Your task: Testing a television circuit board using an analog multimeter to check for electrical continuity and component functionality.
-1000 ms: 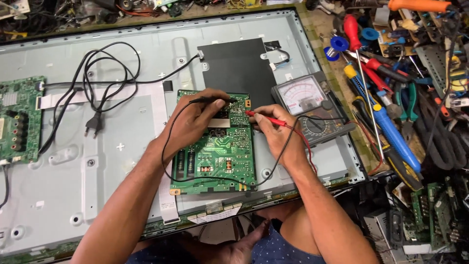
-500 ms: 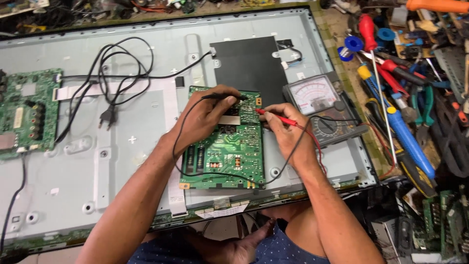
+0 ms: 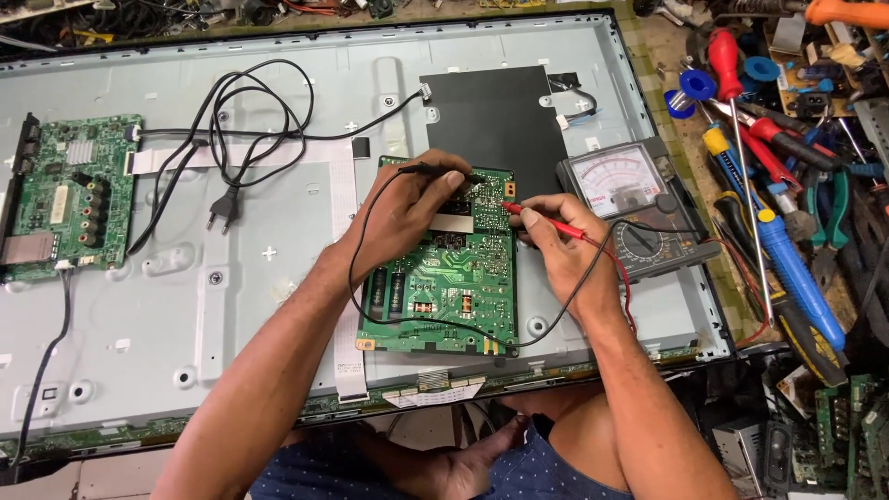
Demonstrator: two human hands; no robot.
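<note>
Head view. Left hand (image 3: 407, 218) pinches a black probe (image 3: 435, 169) and right hand (image 3: 560, 250) pinches a red probe (image 3: 546, 219), fingers closed round each; both tips meet the upper edge of the green circuit board (image 3: 444, 278). This board lies under and between the hands on the grey panel back (image 3: 231, 296). An analogue meter (image 3: 630, 199) sits just right of the right hand.
</note>
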